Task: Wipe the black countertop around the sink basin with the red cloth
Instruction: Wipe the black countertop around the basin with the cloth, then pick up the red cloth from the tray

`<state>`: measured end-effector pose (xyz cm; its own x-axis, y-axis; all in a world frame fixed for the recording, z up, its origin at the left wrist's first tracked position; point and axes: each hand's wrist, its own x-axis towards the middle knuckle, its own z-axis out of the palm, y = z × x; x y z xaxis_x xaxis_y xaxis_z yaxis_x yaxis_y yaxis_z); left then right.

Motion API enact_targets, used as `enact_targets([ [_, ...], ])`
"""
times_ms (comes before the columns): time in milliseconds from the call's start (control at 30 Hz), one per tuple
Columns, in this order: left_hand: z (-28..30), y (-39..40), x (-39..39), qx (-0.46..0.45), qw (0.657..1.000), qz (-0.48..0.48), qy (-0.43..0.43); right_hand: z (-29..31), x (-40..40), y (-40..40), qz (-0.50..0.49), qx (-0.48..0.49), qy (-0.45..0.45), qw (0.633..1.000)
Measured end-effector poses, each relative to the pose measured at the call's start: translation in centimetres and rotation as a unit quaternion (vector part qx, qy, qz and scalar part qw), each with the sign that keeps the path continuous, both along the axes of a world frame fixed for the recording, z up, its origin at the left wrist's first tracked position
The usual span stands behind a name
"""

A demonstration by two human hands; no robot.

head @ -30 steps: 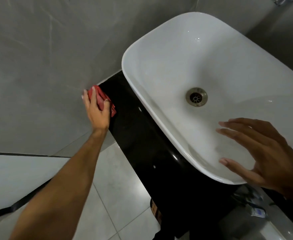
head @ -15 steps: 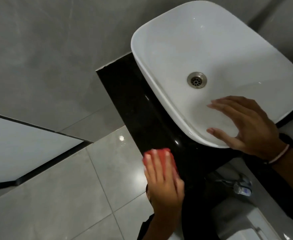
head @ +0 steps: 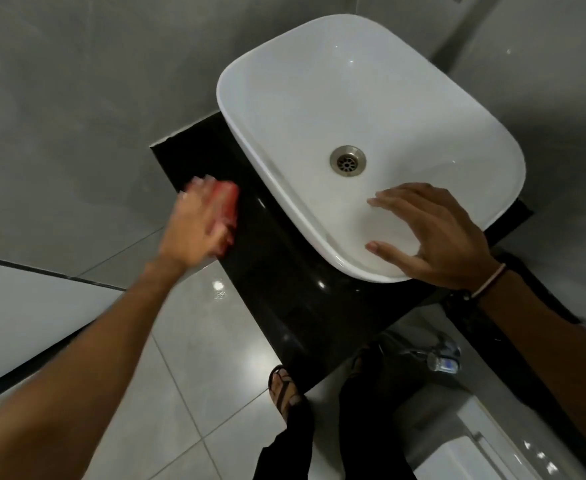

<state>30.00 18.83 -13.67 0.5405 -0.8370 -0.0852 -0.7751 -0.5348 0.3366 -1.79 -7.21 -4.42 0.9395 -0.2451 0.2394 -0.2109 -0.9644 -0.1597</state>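
Note:
A white sink basin (head: 319,98) with a metal drain (head: 348,160) sits on the glossy black countertop (head: 284,289). My left hand (head: 194,230) presses the red cloth (head: 227,206) flat on the countertop's left strip, beside the basin's left wall; hand and cloth are motion-blurred. My right hand (head: 433,233) rests with spread fingers on the basin's near rim, holding nothing. A pale band circles its wrist.
Grey wall tiles (head: 76,116) meet the countertop's far left end. Light floor tiles (head: 180,375) lie below, with my sandalled foot (head: 286,393) near the counter's front edge. A small bottle (head: 445,362) and a white fixture (head: 492,455) sit at lower right.
My left hand swept the cloth from the far wall end toward me along the counter, then back toward the wall. My right hand stayed on the basin rim.

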Motion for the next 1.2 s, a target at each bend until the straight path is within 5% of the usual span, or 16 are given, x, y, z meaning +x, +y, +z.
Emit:
enact_targets([
  [100, -0.4, -1.8, 1.4, -0.042, 0.987, 0.153, 0.033, -0.3, 0.0, -0.1, -0.021, -0.007, -0.004, 1.000],
  [200, -1.0, -2.4, -5.7, -0.059, 0.978, 0.199, -0.006, -0.4, 0.1, 0.0, -0.020, -0.006, -0.020, 1.000],
  [400, -1.9, 2.8, -24.9, -0.090, 0.992, 0.091, -0.012, -0.3, 0.1, 0.4, -0.026, -0.011, -0.028, 0.999],
  [567, -1.5, 2.3, -31.9, -0.074, 0.996, -0.047, -0.022, -0.3, 0.1, 0.6, -0.019, 0.009, -0.052, 0.998],
  [700, 0.1, -1.4, -33.4, -0.042, 0.985, -0.160, 0.045, 1.0, -0.5, 1.6, -0.062, 0.177, -0.128, 0.974],
  [800, 1.7, -4.8, -33.9, -0.116, 0.951, -0.146, 0.249, 1.9, -4.0, 3.6, -0.176, 0.308, -0.273, 0.894],
  [867, 3.2, -6.6, -34.7, -0.194, 0.923, -0.116, 0.310, 1.3, -7.6, 5.6, -0.298, 0.342, -0.371, 0.810],
  [900, 3.7, -7.5, -35.3, -0.210, 0.914, -0.105, 0.330, 0.7, -9.5, 6.6, -0.353, 0.383, -0.404, 0.751],
  [967, 5.0, -9.9, -36.9, -0.185, 0.904, -0.114, 0.368, -0.1, -13.2, 7.9, -0.408, 0.566, -0.428, 0.574],
  [1033, 5.9, -12.3, -38.5, -0.153, 0.892, -0.165, 0.393, -1.5, -16.4, 8.7, -0.369, 0.749, -0.389, 0.388],
  [1067, 6.3, -13.3, -39.3, -0.132, 0.888, -0.197, 0.395, -2.2, -17.5, 9.1, -0.348, 0.786, -0.389, 0.331],
  [1200, 5.5, -16.2, -40.5, -0.082, 0.888, -0.200, 0.407, -5.1, -20.6, 8.1, -0.365, 0.785, -0.438, 0.241],
])
